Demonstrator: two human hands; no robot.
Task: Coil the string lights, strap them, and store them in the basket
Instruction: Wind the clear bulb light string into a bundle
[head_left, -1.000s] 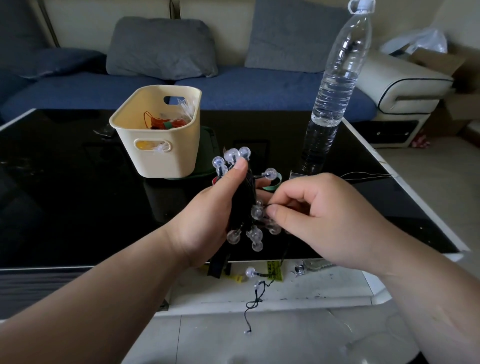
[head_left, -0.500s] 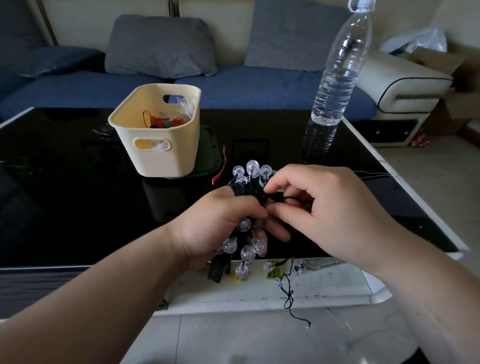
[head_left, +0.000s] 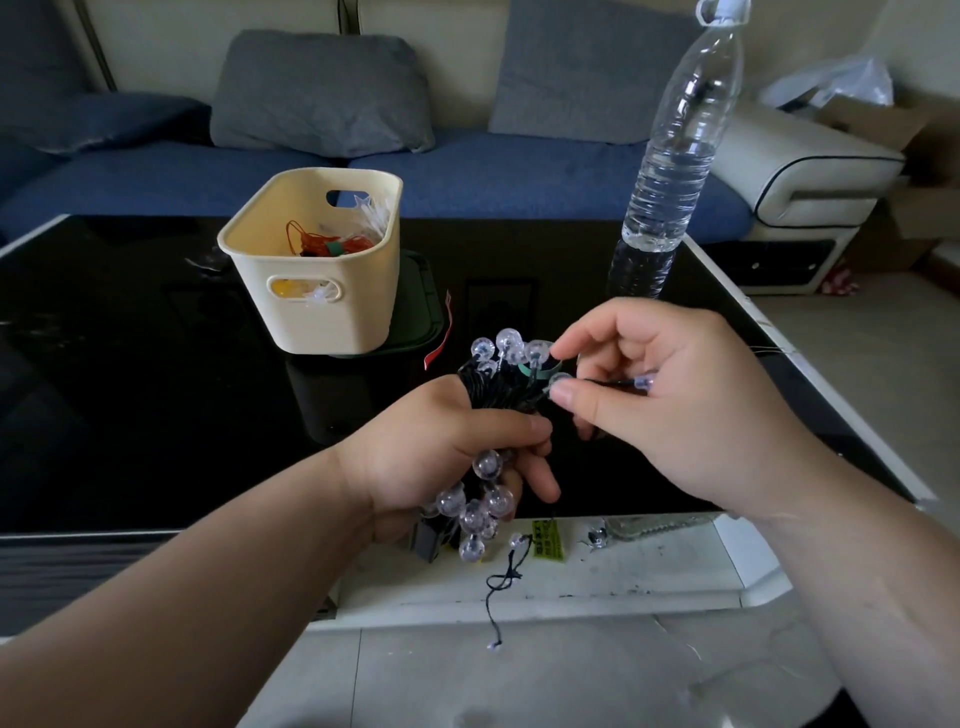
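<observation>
Dim, soft daylight, brighter at right; no hard shadows. Glossy black table (head_left: 130, 415) mirrors basket (head_left: 311, 322) and bottle (head_left: 670, 156). Wide-angle bowing at edges. Lower corners slightly soft; centre sharp.

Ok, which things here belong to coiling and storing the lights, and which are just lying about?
Job: string lights, gripped by left hand, right hand pinching the strand; cream basket.
Lying about: water bottle, grey cushion, cardboard box.

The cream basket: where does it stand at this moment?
In the head view the cream basket stands left of centre on the black table, beyond the left hand and left of the water bottle.
</observation>
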